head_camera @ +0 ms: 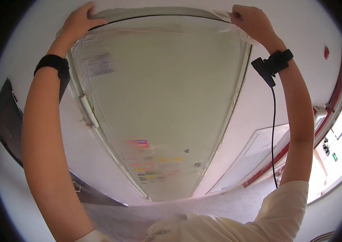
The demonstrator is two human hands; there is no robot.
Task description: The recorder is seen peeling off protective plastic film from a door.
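Observation:
A pale green door stands in front of me, partly covered by thin clear plastic film. Both my arms reach up to the top of its frame. At the upper left corner, my left hand spans the frame's top strip, thumb and fingers apart and touching it. On the other side, my right hand is closed at the upper right corner. A loose end of whitish film goes in between its fingers; the fingertips are partly hidden.
Stickers, a printed sheet and a round lock are on the door. A dark door is at left, a white panel at right. A black cable hangs from my right wrist device. Grey floor lies below.

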